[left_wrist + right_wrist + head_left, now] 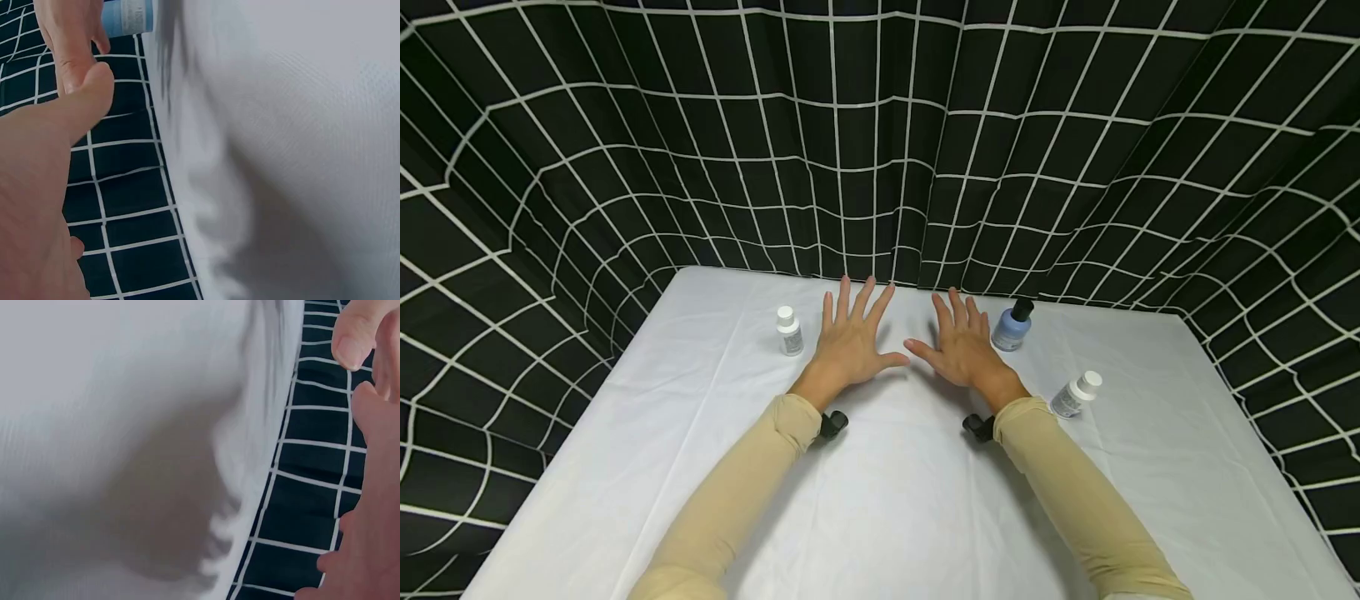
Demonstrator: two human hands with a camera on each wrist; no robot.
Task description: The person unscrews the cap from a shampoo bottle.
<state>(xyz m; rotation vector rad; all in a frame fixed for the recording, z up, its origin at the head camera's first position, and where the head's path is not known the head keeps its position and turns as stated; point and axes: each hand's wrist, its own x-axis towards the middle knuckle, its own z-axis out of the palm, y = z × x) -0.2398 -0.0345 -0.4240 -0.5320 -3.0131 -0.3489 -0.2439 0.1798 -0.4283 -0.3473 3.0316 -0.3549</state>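
Both hands hover over the white cloth with nothing in them, casting shadows on it. In the head view my left hand (848,342) has its fingers spread, and a small white bottle (789,332) with a white cap stands to its left. My right hand (962,346) is also spread, its thumb toward the left one. Close to its right side stands a blue bottle (1011,328) with a black cap. Farther right, beside the right wrist, is a second white-capped bottle (1077,394). In the left wrist view part of the blue bottle (128,17) shows beyond the right hand.
A white cloth (895,517) covers the table. Behind it and along both sides hangs a black curtain (880,150) with a white grid. Each wrist wears a small black camera, one (832,424) on the left and one (978,427) on the right.
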